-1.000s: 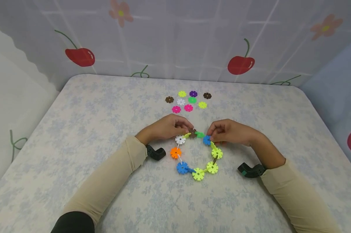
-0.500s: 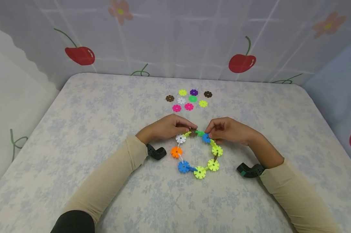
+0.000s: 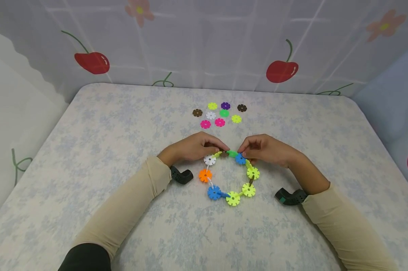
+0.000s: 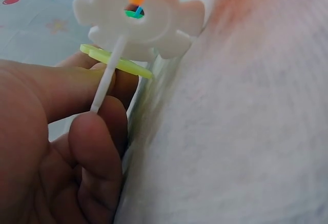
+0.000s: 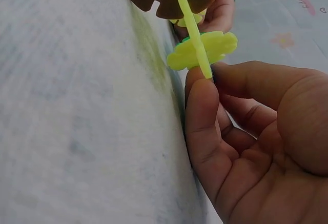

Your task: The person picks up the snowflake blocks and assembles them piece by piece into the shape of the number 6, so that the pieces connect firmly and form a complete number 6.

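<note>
A ring of notched plastic discs, slotted into each other, lies on the table in the head view. At its far side my left hand (image 3: 202,146) pinches a brown disc (image 3: 225,154), mostly hidden by the fingers. My right hand (image 3: 266,150) pinches a blue disc (image 3: 240,159) between thumb and forefinger. Between the two hands sits a green disc (image 3: 232,153). A white disc (image 4: 169,24) stands close to the left fingers in the left wrist view, with a yellow one (image 4: 115,62) behind it. In the right wrist view, yellow discs (image 5: 220,47) meet right at the fingertips.
Beyond the hands lie several loose discs, among them a pink (image 3: 205,124), a purple (image 3: 225,105) and a brown one (image 3: 197,113). A patterned cloth covers the table (image 3: 122,124). Behind it hangs a curtain (image 3: 190,41) printed with cherries. Black cameras (image 3: 290,197) sit at both wrists.
The left fingers have slid a little to the right over the brown disc, covering more of it. The right hand has shifted slightly and still holds the blue disc. The head view has tilted slightly.
</note>
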A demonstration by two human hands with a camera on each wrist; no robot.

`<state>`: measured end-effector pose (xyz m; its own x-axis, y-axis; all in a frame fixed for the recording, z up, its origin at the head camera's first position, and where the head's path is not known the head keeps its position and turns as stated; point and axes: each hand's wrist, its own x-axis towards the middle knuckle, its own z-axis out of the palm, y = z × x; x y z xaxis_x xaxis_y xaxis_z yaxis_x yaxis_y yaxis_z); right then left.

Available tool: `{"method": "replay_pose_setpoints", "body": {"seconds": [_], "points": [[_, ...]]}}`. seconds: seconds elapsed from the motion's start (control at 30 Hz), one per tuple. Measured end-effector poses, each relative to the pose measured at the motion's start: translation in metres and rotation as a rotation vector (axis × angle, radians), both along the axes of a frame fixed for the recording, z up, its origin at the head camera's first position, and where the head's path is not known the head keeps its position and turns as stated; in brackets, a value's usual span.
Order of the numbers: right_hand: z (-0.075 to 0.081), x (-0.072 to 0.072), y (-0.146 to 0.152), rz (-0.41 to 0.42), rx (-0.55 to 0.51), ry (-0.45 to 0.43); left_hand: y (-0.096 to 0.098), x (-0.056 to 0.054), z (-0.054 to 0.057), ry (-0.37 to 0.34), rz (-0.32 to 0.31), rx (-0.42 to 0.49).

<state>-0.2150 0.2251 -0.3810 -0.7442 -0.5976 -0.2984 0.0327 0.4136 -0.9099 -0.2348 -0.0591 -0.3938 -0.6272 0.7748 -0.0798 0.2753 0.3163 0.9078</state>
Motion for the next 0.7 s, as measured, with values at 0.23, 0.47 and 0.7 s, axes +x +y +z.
{"method": "replay_pose_setpoints", "body": {"seconds": [0.23, 0.47, 0.7], "points": [[0.0011, -0.0002, 0.0009, -0.018, 0.015, -0.013, -0.0005, -0.0012, -0.0012, 0.014, 0.0, 0.002], [0.0027, -0.0012, 0.0038, -0.001, 0.035, -0.026, -0.001, -0.001, -0.0019, 0.015, -0.009, 0.004], [0.0024, -0.0007, 0.0051, 0.001, 0.047, -0.048, -0.0004, -0.0006, -0.0023, 0.016, -0.027, 0.014]]}}
